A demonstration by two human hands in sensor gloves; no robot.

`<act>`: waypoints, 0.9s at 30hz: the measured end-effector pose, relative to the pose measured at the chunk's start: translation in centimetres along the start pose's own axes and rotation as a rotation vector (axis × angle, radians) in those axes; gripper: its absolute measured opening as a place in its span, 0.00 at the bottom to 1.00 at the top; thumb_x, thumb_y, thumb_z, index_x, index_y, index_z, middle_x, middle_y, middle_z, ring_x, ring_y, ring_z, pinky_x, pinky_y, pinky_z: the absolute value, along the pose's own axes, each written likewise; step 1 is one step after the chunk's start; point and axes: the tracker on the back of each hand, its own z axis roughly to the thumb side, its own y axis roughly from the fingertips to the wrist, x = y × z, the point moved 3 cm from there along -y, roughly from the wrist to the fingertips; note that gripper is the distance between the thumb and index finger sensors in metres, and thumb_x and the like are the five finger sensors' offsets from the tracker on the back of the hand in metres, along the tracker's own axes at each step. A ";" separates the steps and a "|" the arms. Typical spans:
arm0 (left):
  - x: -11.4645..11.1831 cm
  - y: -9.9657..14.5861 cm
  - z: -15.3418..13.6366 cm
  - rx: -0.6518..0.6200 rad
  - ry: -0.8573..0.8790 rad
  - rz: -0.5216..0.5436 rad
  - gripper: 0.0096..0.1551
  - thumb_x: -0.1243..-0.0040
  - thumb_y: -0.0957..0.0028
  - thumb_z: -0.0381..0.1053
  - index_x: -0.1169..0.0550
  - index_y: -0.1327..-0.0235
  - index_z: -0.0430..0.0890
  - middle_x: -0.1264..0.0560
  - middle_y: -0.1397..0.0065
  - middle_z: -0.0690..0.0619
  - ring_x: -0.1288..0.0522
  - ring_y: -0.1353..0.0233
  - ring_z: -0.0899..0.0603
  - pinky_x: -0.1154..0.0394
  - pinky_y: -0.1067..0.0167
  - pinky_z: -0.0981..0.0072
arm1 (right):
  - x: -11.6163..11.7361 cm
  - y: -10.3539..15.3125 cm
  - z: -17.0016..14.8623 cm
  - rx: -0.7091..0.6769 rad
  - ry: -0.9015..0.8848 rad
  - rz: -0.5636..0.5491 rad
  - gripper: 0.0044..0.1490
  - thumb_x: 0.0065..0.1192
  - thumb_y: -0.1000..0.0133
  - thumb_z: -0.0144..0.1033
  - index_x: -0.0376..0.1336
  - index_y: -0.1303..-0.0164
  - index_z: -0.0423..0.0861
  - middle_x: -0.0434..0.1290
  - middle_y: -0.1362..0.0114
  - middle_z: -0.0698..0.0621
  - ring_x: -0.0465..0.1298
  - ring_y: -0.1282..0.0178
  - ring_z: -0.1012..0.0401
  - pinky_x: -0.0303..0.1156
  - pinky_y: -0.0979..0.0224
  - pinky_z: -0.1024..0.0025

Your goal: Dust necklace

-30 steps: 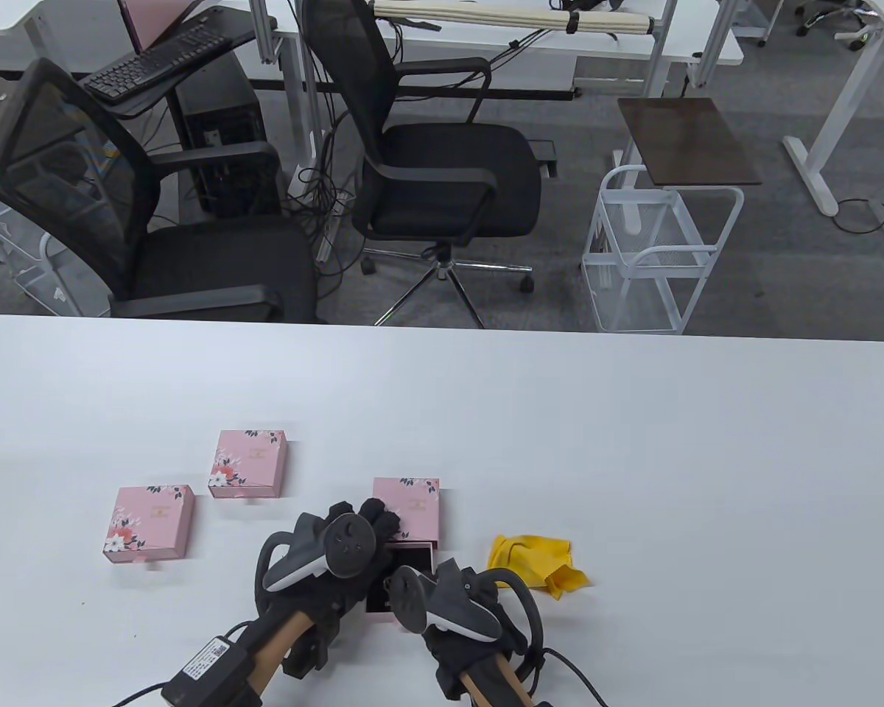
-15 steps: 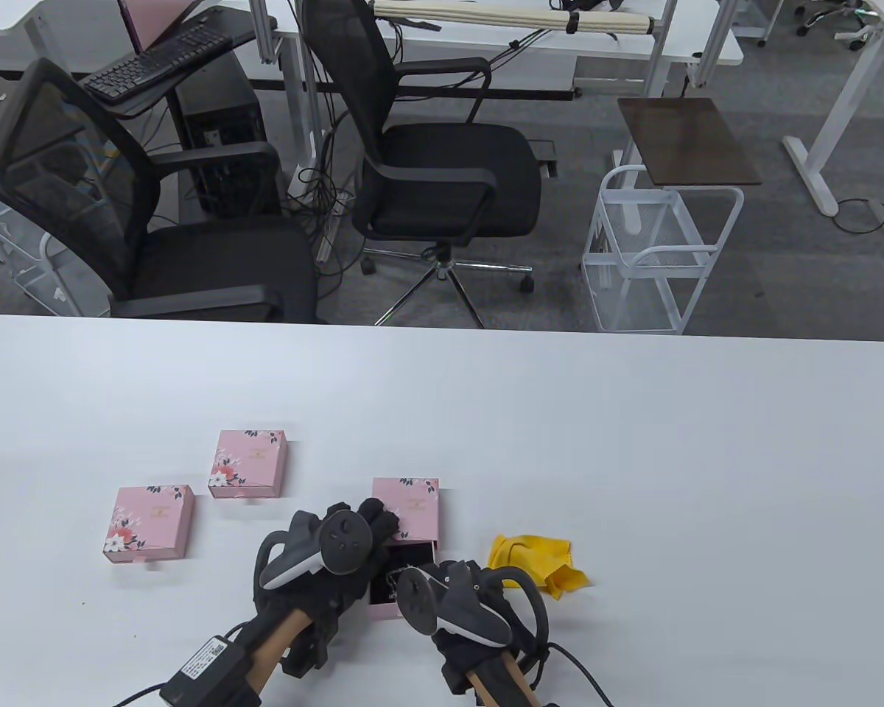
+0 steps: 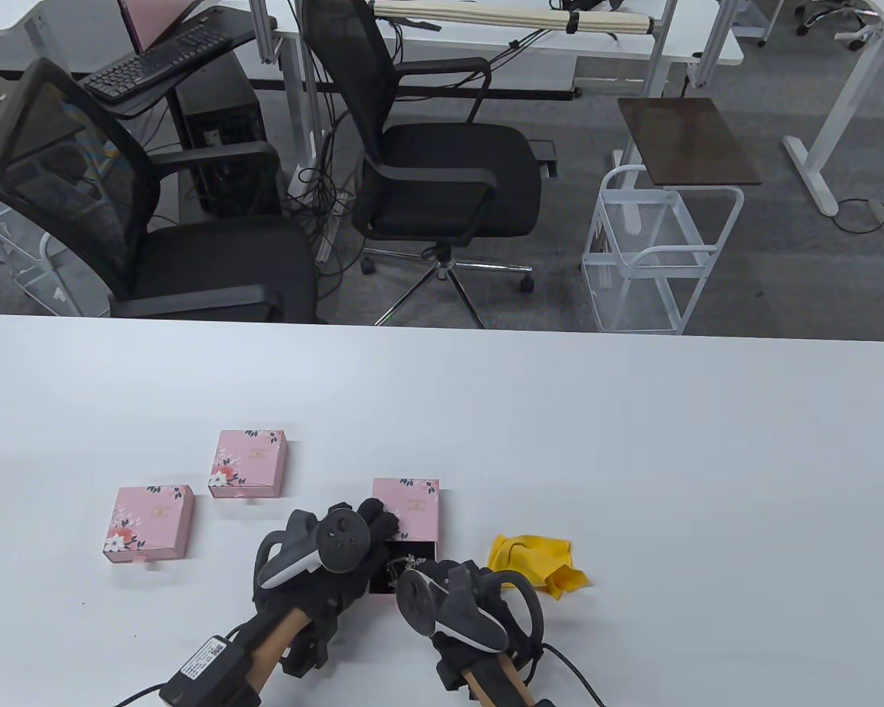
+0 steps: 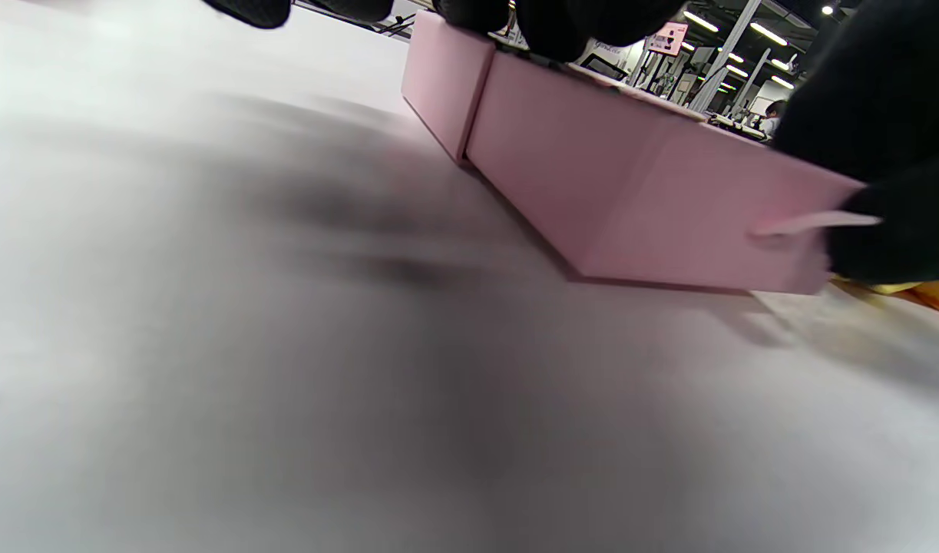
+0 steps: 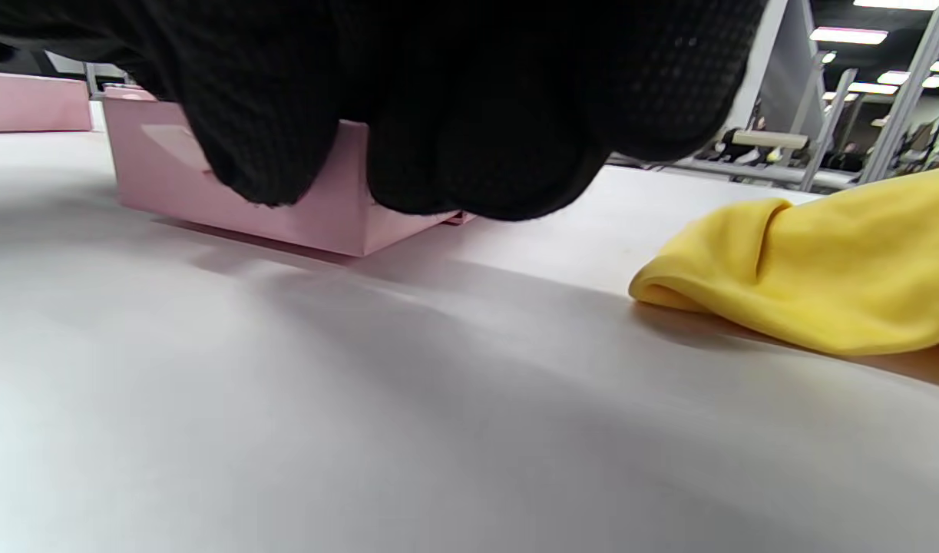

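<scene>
Holding pink box [image 3: 411, 515], both hands

Office/lab workspace. Grey carpet floor w/ two black mesh swivel chairs [image 3: 442, 158] behind the white table [image 3: 560, 442]. More white desks [image 3: 486, 37] at the back, keyboard [image 3: 155, 62] on a side stand, PC tower [image 3: 225, 140] under it, loose cables on the floor, white wire cart [image 3: 659, 254]. Ceiling strip lights in wrist views.

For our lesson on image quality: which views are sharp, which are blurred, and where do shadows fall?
Table view: sharp overall. Left wrist view: the table foreground is smeared, with a dark shadow; the pink box is clearer. Right wrist view: black fingers fill the top, shading the table; yellow cloth is bright.
</scene>
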 end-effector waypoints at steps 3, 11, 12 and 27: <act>0.0 0.0 -0.1 -0.003 0.010 0.002 0.32 0.57 0.35 0.57 0.42 0.16 0.60 0.51 0.09 0.58 0.53 0.14 0.35 0.46 0.22 0.35 | 0.2 -0.2 0.0 0.032 0.016 -0.041 0.31 0.73 0.41 0.49 0.65 0.32 0.48 0.77 0.37 0.42 0.79 0.46 0.48 0.75 0.38 0.53; 0.0 -0.1 -0.1 -0.004 0.019 0.010 0.31 0.56 0.35 0.56 0.41 0.16 0.60 0.50 0.09 0.58 0.53 0.14 0.35 0.47 0.22 0.34 | 0.0 -1.0 1.4 0.116 0.129 -0.112 0.46 0.73 0.41 0.53 0.58 0.20 0.42 0.69 0.26 0.36 0.74 0.37 0.42 0.72 0.34 0.49; 0.0 -0.1 -0.1 -0.005 0.020 0.009 0.31 0.56 0.35 0.56 0.41 0.16 0.60 0.50 0.09 0.58 0.53 0.14 0.35 0.47 0.22 0.34 | 0.0 -1.4 1.6 0.121 0.144 -0.105 0.47 0.72 0.41 0.53 0.56 0.19 0.42 0.67 0.24 0.35 0.73 0.36 0.41 0.71 0.33 0.48; -0.1 0.1 -0.2 -0.019 0.033 0.008 0.32 0.56 0.35 0.56 0.42 0.16 0.60 0.52 0.09 0.59 0.56 0.15 0.34 0.50 0.22 0.33 | -0.4 -5.3 0.6 0.185 0.121 -0.089 0.30 0.73 0.43 0.48 0.66 0.34 0.50 0.76 0.37 0.39 0.78 0.45 0.44 0.74 0.37 0.49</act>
